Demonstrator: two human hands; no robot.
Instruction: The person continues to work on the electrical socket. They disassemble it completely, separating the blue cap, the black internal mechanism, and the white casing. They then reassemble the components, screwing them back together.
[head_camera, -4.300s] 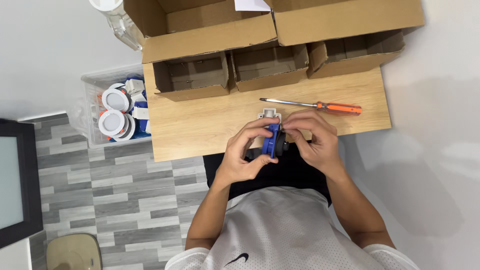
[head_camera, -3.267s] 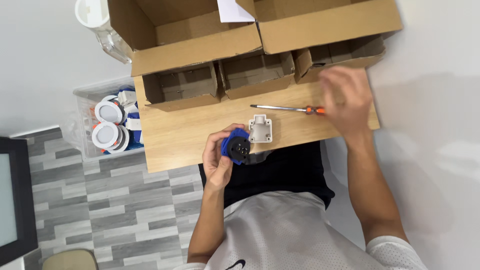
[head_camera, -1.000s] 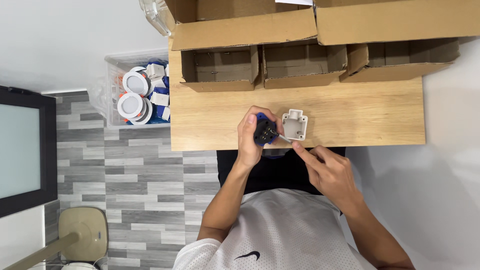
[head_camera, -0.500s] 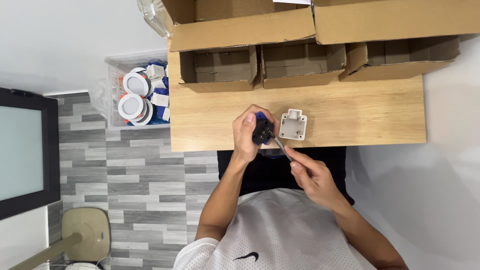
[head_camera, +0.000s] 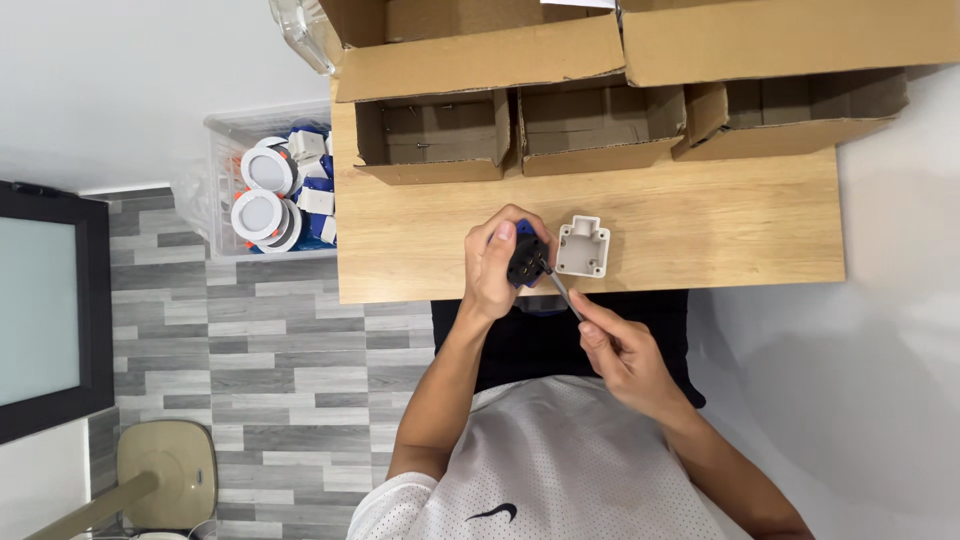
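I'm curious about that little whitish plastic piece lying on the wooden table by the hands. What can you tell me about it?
The small whitish plastic housing looks like a squarish moulded shell with rounded corner lugs and a raised middle section. It lies flat on the light wooden table, near the front edge, below the middle open cardboard box. Nothing holds it; it sits just right of the blue and black part gripped in the left hand.

The surface (head_camera: 700, 215) is pale wood grain, with three plain brown cardboard boxes (head_camera: 600, 125) at its 12 o'clock edge and a small white housing (head_camera: 583, 245) on it. At 9 o'clock from the housing, the left hand (head_camera: 492, 270) grips a black-and-blue part (head_camera: 526, 260), and the shirt (head_camera: 560, 470) at 6 o'clock is white with fine dots. The floor (head_camera: 250, 370) at 8 o'clock shows grey striped tiles, and the clear bin (head_camera: 225, 170) at 10 o'clock holds white round discs (head_camera: 258, 212).
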